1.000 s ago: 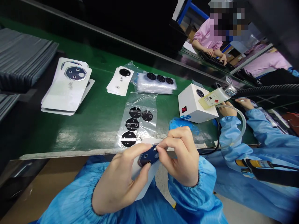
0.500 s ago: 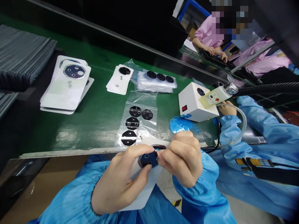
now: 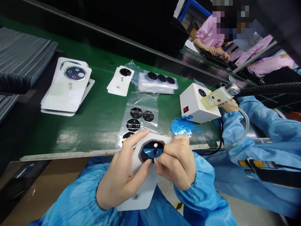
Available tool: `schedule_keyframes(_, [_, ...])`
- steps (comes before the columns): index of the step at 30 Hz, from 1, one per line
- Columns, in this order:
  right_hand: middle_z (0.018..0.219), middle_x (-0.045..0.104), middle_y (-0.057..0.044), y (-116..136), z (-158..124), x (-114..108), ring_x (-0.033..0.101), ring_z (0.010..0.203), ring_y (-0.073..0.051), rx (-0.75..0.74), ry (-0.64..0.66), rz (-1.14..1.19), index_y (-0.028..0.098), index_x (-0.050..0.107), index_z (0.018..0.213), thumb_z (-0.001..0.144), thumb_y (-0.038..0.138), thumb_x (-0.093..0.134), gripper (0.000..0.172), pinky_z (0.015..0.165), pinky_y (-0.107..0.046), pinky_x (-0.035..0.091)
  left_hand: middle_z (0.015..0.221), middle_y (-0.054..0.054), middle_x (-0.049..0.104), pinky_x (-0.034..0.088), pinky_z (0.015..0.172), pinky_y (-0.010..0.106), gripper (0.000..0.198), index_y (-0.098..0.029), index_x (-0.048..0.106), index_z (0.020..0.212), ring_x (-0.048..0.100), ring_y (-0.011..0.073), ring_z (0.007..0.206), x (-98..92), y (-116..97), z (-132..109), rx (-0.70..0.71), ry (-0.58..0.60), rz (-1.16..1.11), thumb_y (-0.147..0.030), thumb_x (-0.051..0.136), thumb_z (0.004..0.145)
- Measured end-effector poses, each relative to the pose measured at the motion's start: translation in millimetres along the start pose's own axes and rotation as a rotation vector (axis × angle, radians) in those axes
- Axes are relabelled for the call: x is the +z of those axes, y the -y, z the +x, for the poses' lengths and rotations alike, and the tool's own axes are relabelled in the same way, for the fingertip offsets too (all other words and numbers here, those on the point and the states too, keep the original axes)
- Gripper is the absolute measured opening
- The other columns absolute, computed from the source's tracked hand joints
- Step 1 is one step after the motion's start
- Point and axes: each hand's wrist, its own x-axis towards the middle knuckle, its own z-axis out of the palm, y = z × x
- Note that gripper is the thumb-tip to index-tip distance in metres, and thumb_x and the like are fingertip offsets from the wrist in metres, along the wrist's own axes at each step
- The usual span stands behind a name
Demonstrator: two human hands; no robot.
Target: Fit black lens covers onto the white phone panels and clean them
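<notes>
My left hand grips a white phone back cover from the left, thumb near the camera opening. A dark blue lens piece now sits in the cover's octagonal camera ring. My right hand is closed in a pinch at the lower edge of that lens piece. Both hands hover just in front of the green table's near edge. A clear sheet with black lens pieces lies on the table right behind my hands.
A stack of white back covers lies at the left, smaller covers and bagged lenses farther back. A white box with a red switch and a blue cloth are right. A co-worker's blue sleeves reach in beside me.
The cover has tilted up toward me and the dark lens piece, earlier held between my fingertips, now lies inside the camera ring. My right hand slid to its lower edge.
</notes>
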Motion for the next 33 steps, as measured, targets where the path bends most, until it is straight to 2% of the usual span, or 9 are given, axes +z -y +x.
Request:
schedule_keyframes(7, [0.075, 0.050, -0.004, 8, -11, 7, 0.044, 0.069, -0.014, 0.058, -0.001, 0.224, 0.012, 0.052, 0.078, 0.078, 0.008, 0.052, 0.005, 0.057, -0.033, 0.039, 0.140, 0.004, 0.045, 0.059, 0.063, 0.030, 0.061, -0.036, 0.027, 0.138, 0.068, 0.0187, 0.078, 0.0, -4, 4, -0.156, -0.058, -0.057, -0.025, 0.055, 0.085])
schedule_keyframes(10, [0.075, 0.047, -0.004, 9, -17, 9, 0.042, 0.069, -0.014, 0.084, -0.011, 0.290, 0.013, 0.051, 0.078, 0.082, 0.012, 0.048, 0.005, 0.056, -0.032, 0.037, 0.140, 0.002, 0.046, 0.059, 0.068, 0.032, 0.069, -0.039, 0.022, 0.140, 0.068, 0.0199, 0.084, 1.0, 2, 6, -0.136, -0.041, -0.115, -0.023, 0.058, 0.083])
schedule_keyframes(14, [0.075, 0.045, -0.002, 15, -19, 7, 0.042, 0.069, -0.014, 0.127, -0.016, 0.392, 0.015, 0.049, 0.080, 0.086, 0.017, 0.046, 0.007, 0.057, -0.033, 0.038, 0.148, 0.000, 0.035, 0.055, 0.087, 0.039, 0.075, -0.041, 0.019, 0.140, 0.054, 0.0289, 0.118, 1.1, 11, 8, -0.134, -0.047, -0.052, -0.024, 0.063, 0.081])
schedule_keyframes(18, [0.071, 0.045, 0.001, 6, -24, -2, 0.047, 0.067, -0.013, 0.237, -0.074, 0.512, 0.021, 0.042, 0.078, 0.088, 0.022, 0.041, 0.010, 0.061, -0.031, 0.045, 0.141, 0.005, 0.045, 0.059, 0.079, 0.037, 0.071, -0.036, 0.022, 0.139, 0.066, 0.0241, 0.100, -1.7, 13, 10, -0.213, -0.103, -0.041, -0.025, 0.062, 0.082])
schedule_keyframes(22, [0.070, 0.053, 0.003, -46, -51, 0, 0.054, 0.066, -0.013, 0.699, -0.106, 0.169, 0.024, 0.036, 0.078, 0.088, 0.022, 0.041, 0.011, 0.060, -0.029, 0.046, 0.131, 0.004, 0.055, 0.060, 0.076, 0.029, 0.069, -0.034, 0.024, 0.139, 0.068, 0.0202, 0.095, -3.6, 7, 9, -0.214, -0.085, -0.181, -0.019, 0.061, 0.082])
schedule_keyframes(25, [0.064, 0.052, 0.000, -93, -77, 10, 0.051, 0.059, -0.015, 0.812, -0.020, 0.007, 0.020, 0.046, 0.072, 0.079, 0.016, 0.051, 0.009, 0.057, -0.031, 0.042, 0.139, 0.005, 0.048, 0.061, 0.074, 0.028, 0.071, -0.035, 0.024, 0.139, 0.068, 0.0204, 0.097, -3.1, 4, 7, -0.176, -0.082, -0.190, -0.018, 0.061, 0.082])
schedule_keyframes(27, [0.068, 0.051, -0.003, -110, -87, 15, 0.051, 0.067, -0.019, 0.851, -0.024, -0.126, 0.019, 0.049, 0.070, 0.075, 0.012, 0.051, 0.009, 0.065, -0.037, 0.041, 0.145, 0.006, 0.041, 0.061, 0.076, 0.028, 0.072, -0.035, 0.020, 0.142, 0.067, 0.0217, 0.100, -2.5, 4, 6, -0.123, -0.065, -0.146, -0.019, 0.060, 0.083])
schedule_keyframes(30, [0.085, 0.053, -0.010, -102, -80, 15, 0.050, 0.087, -0.025, 0.836, -0.052, -0.246, 0.017, 0.056, 0.078, 0.077, 0.011, 0.048, 0.010, 0.078, -0.046, 0.039, 0.151, 0.008, 0.030, 0.061, 0.076, 0.026, 0.071, -0.030, 0.020, 0.144, 0.061, 0.0263, 0.112, -1.0, 4, 4, -0.063, -0.051, -0.008, -0.022, 0.058, 0.084])
schedule_keyframes(33, [0.095, 0.054, -0.007, -63, -51, 7, 0.052, 0.093, -0.021, 0.718, -0.042, -0.194, 0.020, 0.058, 0.088, 0.082, 0.017, 0.051, 0.010, 0.082, -0.041, 0.042, 0.151, 0.008, 0.030, 0.061, 0.075, 0.025, 0.070, -0.026, 0.022, 0.145, 0.053, 0.0290, 0.121, 2.0, 3, 2, -0.025, -0.035, 0.144, -0.023, 0.057, 0.084])
